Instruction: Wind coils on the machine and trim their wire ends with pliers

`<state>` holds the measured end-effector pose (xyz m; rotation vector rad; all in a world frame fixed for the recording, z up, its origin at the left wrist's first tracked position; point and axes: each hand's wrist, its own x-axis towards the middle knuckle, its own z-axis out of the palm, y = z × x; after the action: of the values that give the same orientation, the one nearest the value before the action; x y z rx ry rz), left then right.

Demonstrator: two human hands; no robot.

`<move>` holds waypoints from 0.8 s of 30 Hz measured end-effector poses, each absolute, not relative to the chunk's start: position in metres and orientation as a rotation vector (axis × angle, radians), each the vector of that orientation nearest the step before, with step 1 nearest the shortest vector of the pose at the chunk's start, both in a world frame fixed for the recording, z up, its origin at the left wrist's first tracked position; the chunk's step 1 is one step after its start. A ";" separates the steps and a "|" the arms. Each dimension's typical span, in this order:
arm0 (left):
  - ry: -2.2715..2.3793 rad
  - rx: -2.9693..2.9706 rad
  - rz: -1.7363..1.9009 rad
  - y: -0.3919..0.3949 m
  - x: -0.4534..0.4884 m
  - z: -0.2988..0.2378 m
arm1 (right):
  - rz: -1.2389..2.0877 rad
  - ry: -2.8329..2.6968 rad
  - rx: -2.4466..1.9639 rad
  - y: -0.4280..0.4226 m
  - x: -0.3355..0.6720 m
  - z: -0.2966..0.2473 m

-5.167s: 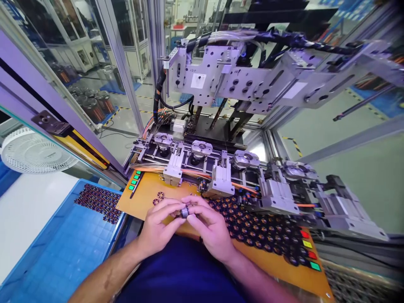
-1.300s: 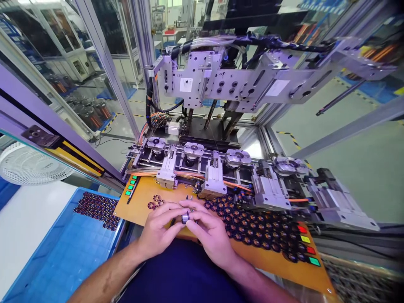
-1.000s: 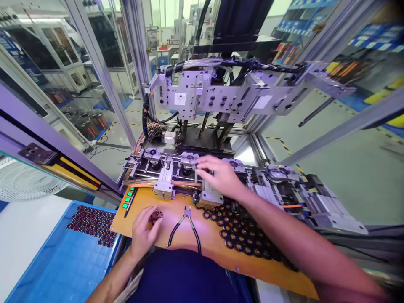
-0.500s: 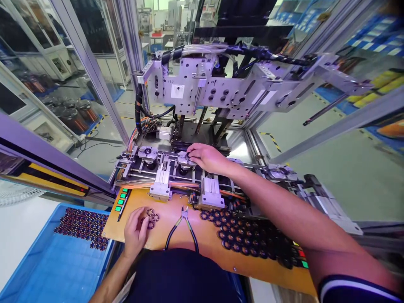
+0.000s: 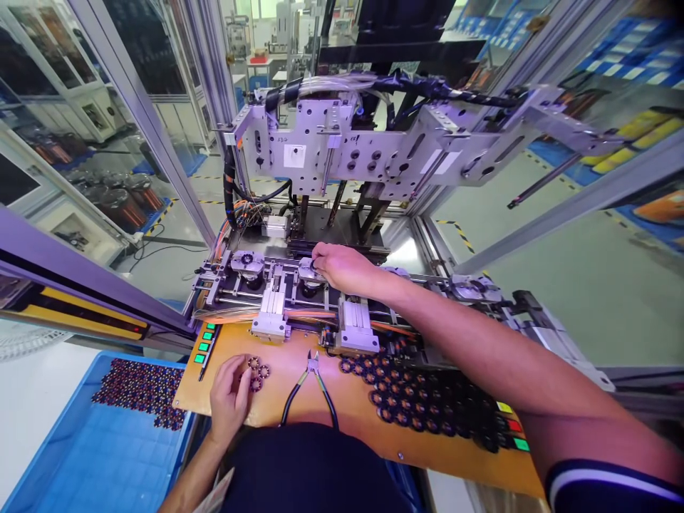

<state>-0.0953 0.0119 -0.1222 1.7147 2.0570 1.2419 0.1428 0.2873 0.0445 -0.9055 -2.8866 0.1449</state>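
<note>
My right hand (image 5: 342,267) reaches forward into the machine, its fingers curled down onto the second round metal fixture (image 5: 308,268); what they hold is hidden. My left hand (image 5: 229,392) rests on the orange worktop (image 5: 353,410), fingertips pinched beside a small cluster of wound ring coils (image 5: 257,372). Black-handled cutters (image 5: 313,385) lie on the worktop between my arms. A wide spread of dark ring cores (image 5: 422,399) covers the worktop under my right forearm.
A blue tray (image 5: 107,449) at the lower left holds a patch of wound coils (image 5: 136,381). A row of round fixtures (image 5: 246,261) and an overhead metal head (image 5: 374,146) fill the machine. Green buttons (image 5: 203,345) sit left, coloured buttons (image 5: 510,424) right.
Both hands earlier held a small metal part together at my lap. My right hand then carried it forward to the second fixture, and my left moved to the small coils; the cutters now lie bare.
</note>
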 end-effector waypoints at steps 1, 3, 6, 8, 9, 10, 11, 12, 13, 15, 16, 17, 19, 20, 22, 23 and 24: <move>2.055 1.713 1.243 0.012 -0.095 -0.121 | 0.139 -2.891 -0.897 0.286 0.144 0.045; 2.049 1.708 1.246 0.012 -0.095 -0.120 | 0.131 -2.889 -0.876 0.283 0.148 0.046; 2.037 1.695 1.246 0.013 -0.095 -0.120 | 0.136 -2.874 -0.851 0.273 0.157 0.042; 2.031 1.686 1.247 0.013 -0.094 -0.119 | 0.158 -2.858 -0.848 0.266 0.162 0.037; 2.027 1.683 1.248 0.013 -0.094 -0.119 | 0.173 -2.845 -0.851 0.263 0.163 0.034; 2.024 1.682 1.249 0.013 -0.094 -0.119 | 0.190 -2.829 -0.853 0.260 0.164 0.031; 2.021 1.682 1.250 0.013 -0.093 -0.118 | 0.210 -2.811 -0.853 0.259 0.163 0.029; 2.019 1.685 1.252 0.014 -0.093 -0.118 | 0.234 -2.790 -0.848 0.258 0.163 0.027; 2.018 1.688 1.256 0.014 -0.094 -0.118 | 0.260 -2.767 -0.841 0.259 0.162 0.026; 2.013 1.699 1.268 0.014 -0.095 -0.115 | 0.320 -2.708 -0.820 0.260 0.160 0.027; 2.009 1.704 1.275 0.015 -0.096 -0.112 | 0.353 -2.670 -0.811 0.261 0.159 0.029; 2.004 1.709 1.282 0.014 -0.097 -0.107 | 0.385 -2.621 -0.809 0.260 0.159 0.032; 1.984 1.714 1.294 0.012 -0.097 -0.089 | 0.451 -2.491 -0.815 0.249 0.158 0.042; 1.962 1.718 1.292 0.010 -0.096 -0.076 | 0.489 -2.417 -0.814 0.239 0.156 0.048; 1.850 1.749 1.247 0.002 -0.091 -0.043 | 0.592 -2.275 -0.784 0.207 0.148 0.061; 1.735 1.787 1.184 -0.003 -0.086 -0.027 | 0.659 -2.221 -0.748 0.187 0.142 0.067; 1.555 1.848 1.086 -0.009 -0.081 -0.011 | 0.734 -2.183 -0.703 0.165 0.134 0.072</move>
<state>-0.0814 -0.0091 -0.0111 1.8485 1.5554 1.0857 0.1337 0.1650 0.0718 -0.7027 -2.1828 0.7338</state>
